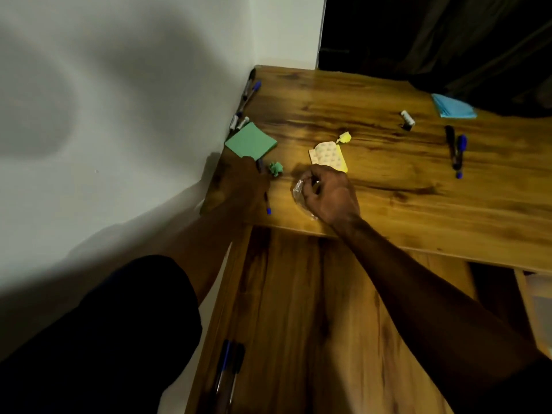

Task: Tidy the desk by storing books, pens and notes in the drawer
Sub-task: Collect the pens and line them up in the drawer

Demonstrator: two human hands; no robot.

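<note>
The right hand [328,194] closes its fingers on a crumpled clear wrapper [299,191] near the desk's [388,180] front edge. The left hand [248,186] lies flat over a blue pen [266,204], whose long axis runs toward the front edge, cap nearest. A green notepad [251,141] sits just behind that hand, by the wall.

Head view, single: worn camera, high above the wooden desk [373,162], facing forward and steeply down. Near range; both forearms enter from the bottom edge. Wide-angle lens takes in the white wall [119,100] left of the desk and darkness beyond its far edge.
</note>
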